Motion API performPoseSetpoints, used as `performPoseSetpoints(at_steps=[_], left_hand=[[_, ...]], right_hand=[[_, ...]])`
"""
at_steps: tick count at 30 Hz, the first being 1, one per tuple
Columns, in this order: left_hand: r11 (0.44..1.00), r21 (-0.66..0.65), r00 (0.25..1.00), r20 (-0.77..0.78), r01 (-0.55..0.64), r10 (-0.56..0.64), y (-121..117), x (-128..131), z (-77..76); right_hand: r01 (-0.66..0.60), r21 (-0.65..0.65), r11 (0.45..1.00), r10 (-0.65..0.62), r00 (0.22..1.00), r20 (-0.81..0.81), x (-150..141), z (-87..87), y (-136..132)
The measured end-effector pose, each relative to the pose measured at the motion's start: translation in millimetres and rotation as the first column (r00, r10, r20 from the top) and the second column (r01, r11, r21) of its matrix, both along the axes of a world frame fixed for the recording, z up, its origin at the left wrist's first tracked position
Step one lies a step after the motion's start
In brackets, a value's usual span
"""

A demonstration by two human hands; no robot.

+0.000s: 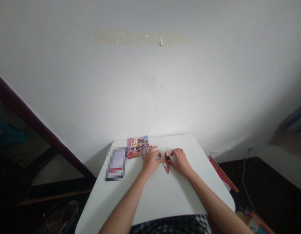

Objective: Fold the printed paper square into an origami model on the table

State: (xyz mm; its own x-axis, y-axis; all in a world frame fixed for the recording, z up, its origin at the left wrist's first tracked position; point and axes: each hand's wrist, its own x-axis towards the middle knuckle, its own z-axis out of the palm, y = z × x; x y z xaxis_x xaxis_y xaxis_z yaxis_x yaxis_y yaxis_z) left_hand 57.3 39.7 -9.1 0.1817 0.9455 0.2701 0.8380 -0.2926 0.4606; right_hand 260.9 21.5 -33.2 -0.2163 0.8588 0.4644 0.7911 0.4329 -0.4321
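Now the paper [168,167]: a small, folded-looking piece, red and pale, at lower centre of the frame between both hands, narrowing to a point at the bottom.
Left hand [150,160]: grip narrow, thumb and forefinger seemingly holding the paper's left side.
Right hand [181,162]: grip narrow too, the thumb seemingly pressing the right side; exact contact is too small to tell.
Paper's folds: could tear or crease askew if the hands pull unevenly, as the stock looks thin.
Paper's middle: mostly masked by fingertips, so a skewed layer could go unnoticed.
Paper's point: could bend or spring open if one grip slackens.
Flyer [132,151]: left of centre, under the left hand's outstretched fingers; a sideways sweep could drag it.
Phone [117,161]: further left, just beside the flyer; a shoved flyer could nudge it.
Counter [162,198]: looks smooth, so loose sheets could slide.
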Motion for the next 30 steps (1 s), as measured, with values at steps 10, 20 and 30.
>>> performPoseSetpoints(at_steps=[10,20,30], left_hand=[[0.991,0.128,0.999,0.032,-0.027,0.023,-5,4,3.8],[0.998,0.064,1.000,0.010,-0.010,0.009,-10,1,4.7],[0.997,0.049,0.998,-0.025,0.056,-0.055,-12,-6,10.7]], right_hand=[[0.039,-0.021,0.999,-0.039,0.999,0.014,-1,-0.3,0],[0.066,0.023,0.998,-0.067,0.996,0.053,-2,0.1,-1],[0.067,0.015,0.998,-0.068,0.996,0.051,-2,0.5,-1]])
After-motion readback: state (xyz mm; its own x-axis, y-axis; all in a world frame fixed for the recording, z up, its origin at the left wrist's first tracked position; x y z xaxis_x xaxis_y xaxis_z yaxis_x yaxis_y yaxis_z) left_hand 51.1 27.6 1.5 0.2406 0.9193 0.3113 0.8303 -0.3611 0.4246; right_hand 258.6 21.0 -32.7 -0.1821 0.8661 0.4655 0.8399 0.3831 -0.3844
